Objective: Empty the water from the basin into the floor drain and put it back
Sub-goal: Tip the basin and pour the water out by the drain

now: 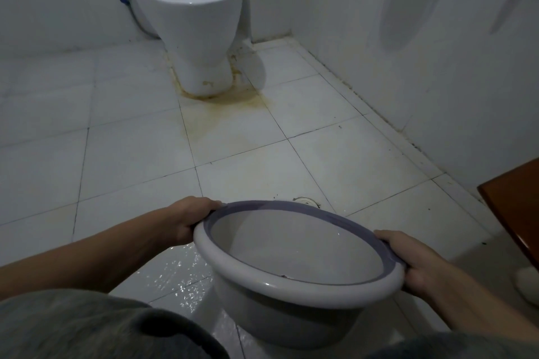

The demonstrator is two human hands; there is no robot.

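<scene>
A round white plastic basin with a purple-grey inner rim hangs above the tiled floor in the lower middle of the view, tilted slightly toward me. My left hand grips its left rim and my right hand grips its right rim. I cannot tell whether water is inside; the inner wall looks pale and smooth. The round floor drain peeks out just beyond the basin's far rim, mostly hidden by it.
A white toilet stands at the back against the wall, with yellow stains on the tiles before it. Wet, glistening floor lies under my left forearm. A brown wooden door edge juts in at the right.
</scene>
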